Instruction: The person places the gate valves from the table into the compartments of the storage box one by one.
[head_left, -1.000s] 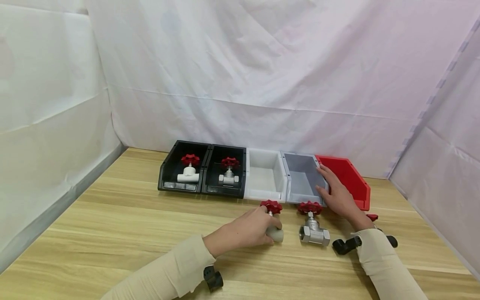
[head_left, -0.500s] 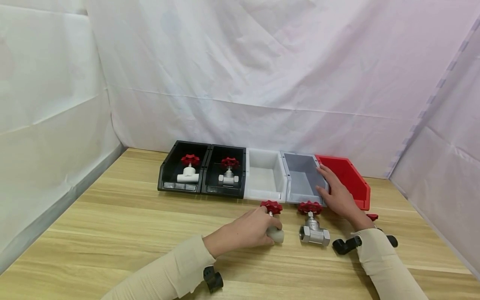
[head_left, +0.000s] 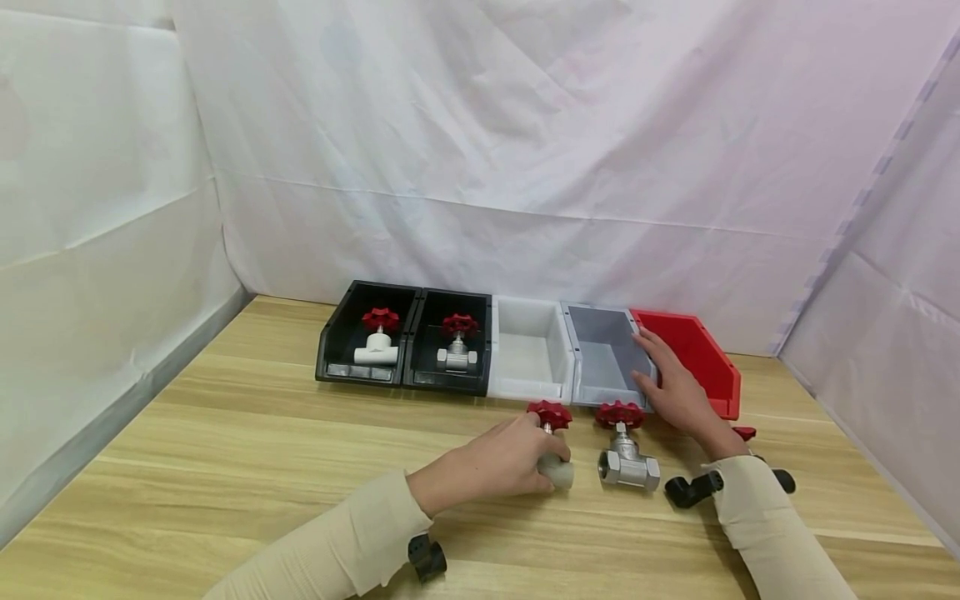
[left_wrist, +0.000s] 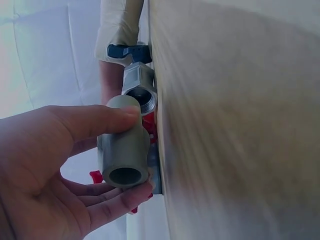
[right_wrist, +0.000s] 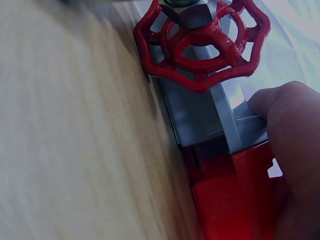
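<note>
My left hand (head_left: 502, 458) grips a grey plastic valve (left_wrist: 122, 150) by its pipe body, thumb on one side and fingers on the other. Its red handwheel (head_left: 551, 414) stands up past the fingers. Just right of it, a steel valve (head_left: 628, 468) with a red handwheel (right_wrist: 200, 40) stands on the table. My right hand (head_left: 678, 396) rests with extended fingers on the wall between the grey bin (head_left: 609, 397) and the red bin (head_left: 720, 379). In the right wrist view, its thumb (right_wrist: 285, 102) lies at the grey bin's edge.
Left of the grey bin stand a white bin (head_left: 527, 390) and two black bins. One black bin (head_left: 330, 358) holds a white valve (head_left: 377, 351); the other (head_left: 482, 379) holds a small steel valve (head_left: 457, 357). A red piece (head_left: 745, 434) shows behind the right wrist. White sheeting (head_left: 487, 158) encloses the table.
My left hand and the grey plastic valve have shifted slightly to the right, nearer the steel valve. The right hand has stayed on the bins.
</note>
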